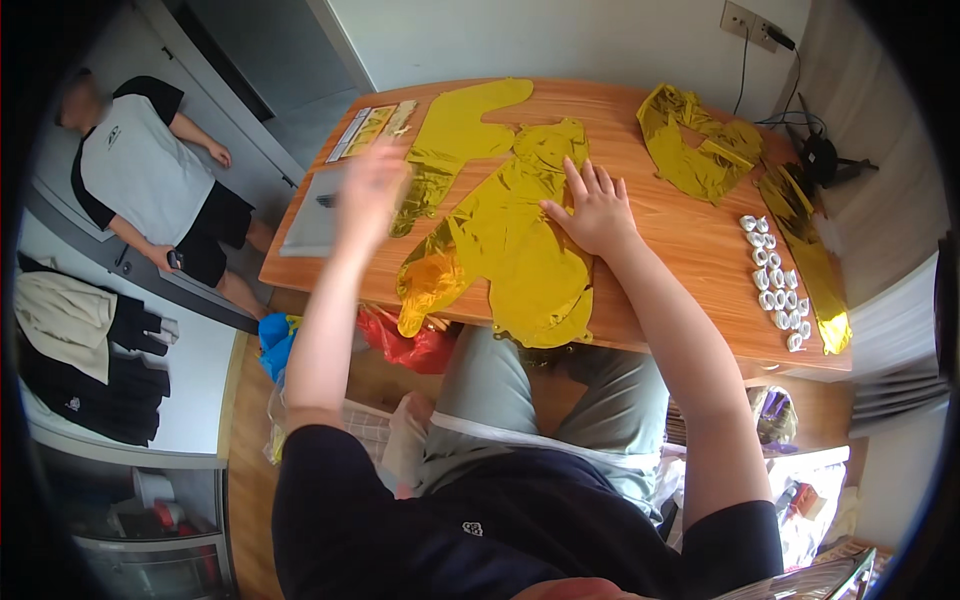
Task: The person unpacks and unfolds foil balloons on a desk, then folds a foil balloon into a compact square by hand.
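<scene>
A flat, wrinkled gold foil balloon (530, 240) lies in front of me and reaches the table's near edge. My right hand (600, 212) rests on its right border, palm down with fingers spread. My left hand (375, 190) is raised over the table's left side, smeared by motion, so its fingers cannot be made out. Beside and behind it lies another flat gold foil balloon (455, 130). Left of that hand is a clear plastic sleeve (308, 225), with a printed card (358, 135) farther back.
On the wooden table's (660, 270) right are a crumpled gold foil balloon (690, 150), a long gold foil strip (803, 240), several small white rolls (770, 275) and a black stand-like device (822, 158) with cables. A red bag (405, 342) hangs below the near edge. A person (150, 170) stands at left.
</scene>
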